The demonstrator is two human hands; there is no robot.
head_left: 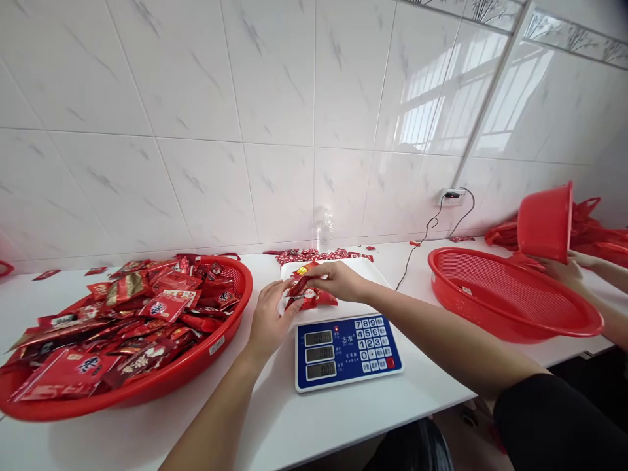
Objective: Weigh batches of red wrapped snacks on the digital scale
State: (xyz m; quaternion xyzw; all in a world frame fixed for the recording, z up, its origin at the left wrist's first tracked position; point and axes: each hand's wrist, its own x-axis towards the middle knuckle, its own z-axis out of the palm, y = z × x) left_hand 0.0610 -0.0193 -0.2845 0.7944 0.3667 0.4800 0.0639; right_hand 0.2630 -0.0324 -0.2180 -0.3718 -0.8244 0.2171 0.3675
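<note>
A small heap of red snack packets (pixel 314 297) lies on the white pan of a blue-fronted digital scale (pixel 347 351). My left hand (pixel 269 318) is closed on the heap's left side. My right hand (pixel 338 280) is closed over its top, fingers pinching packets. To the left stands a big red basket (pixel 196 365) piled with several red packets (pixel 122 320).
An empty red mesh basket (pixel 515 297) sits at the right. Behind it another person's hands (pixel 564 268) hold a red bucket (pixel 547 222). Loose packets (pixel 318 254) and a clear bottle (pixel 324 230) stand by the tiled wall. A cable (pixel 422 245) runs to a wall socket.
</note>
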